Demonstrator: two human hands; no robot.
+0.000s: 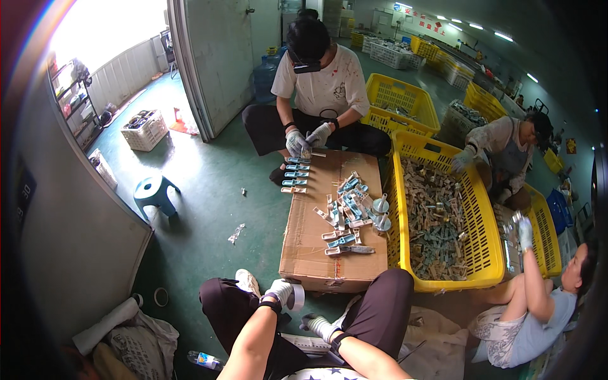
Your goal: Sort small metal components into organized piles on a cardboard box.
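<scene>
My left hand point(278, 292), in a striped work glove, is closed around a white roll point(296, 296) that looks like tape, by the near edge of the cardboard box point(304, 253). My right hand point(318, 326), also gloved, is between my knees, its fingers pressed together; what they hold, if anything, is too small to make out. On the box lies a heap of white and blue plastic clip-like pieces point(345, 209). Several such pieces point(295, 182) form a row along its far left edge. Two round, pale parts with stems point(381, 205) stand beside the heap.
Across the box, a seated person point(316, 82) with gloved hands handles a piece. A yellow crate point(487, 253) full of small parts stands right of the box. Two more people point(538, 316) sit at the right. A blue stool point(155, 195) and a bottle point(206, 360) are at left.
</scene>
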